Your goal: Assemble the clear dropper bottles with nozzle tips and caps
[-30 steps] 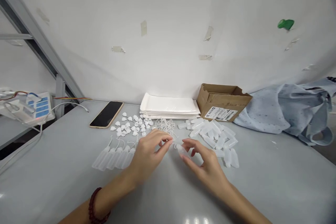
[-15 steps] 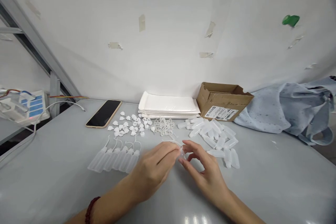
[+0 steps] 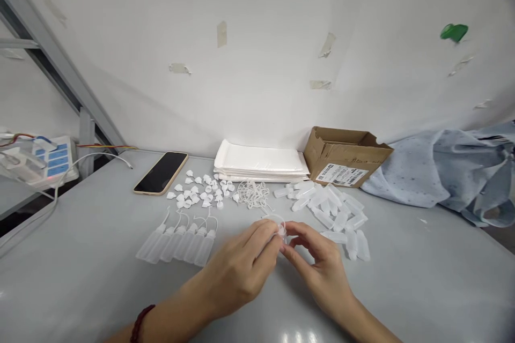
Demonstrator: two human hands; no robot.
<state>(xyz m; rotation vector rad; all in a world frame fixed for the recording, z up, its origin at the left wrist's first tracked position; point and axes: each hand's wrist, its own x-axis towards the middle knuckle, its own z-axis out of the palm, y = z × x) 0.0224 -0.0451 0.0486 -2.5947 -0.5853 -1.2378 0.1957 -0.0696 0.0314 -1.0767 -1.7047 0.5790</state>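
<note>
A small translucent squeeze bottle (image 3: 282, 232) is between my hands, mostly hidden by fingers. My left hand (image 3: 243, 265) is closed around one part of it, and my right hand (image 3: 317, 260) pinches its other side between thumb and fingertips. A thin white strap (image 3: 276, 216) arcs above the fingertips. To the left lies a row of several bottles (image 3: 187, 243) with caps and straps on. Behind are loose white caps (image 3: 194, 191) and a tangle of white straps (image 3: 252, 194). Loose translucent bottles (image 3: 332, 206) are piled beyond my right hand.
A phone (image 3: 161, 173) lies at the back left, near a power strip (image 3: 58, 158) with cables. Stacked white packets (image 3: 261, 162) and an open cardboard box (image 3: 346, 158) stand against the wall. Bluish cloth (image 3: 426, 169) is heaped at the right.
My fingertips have closed in on the bottle, and my right hand has shifted slightly down. More of the strap's arc shows above the fingers. The view has shifted slightly.
</note>
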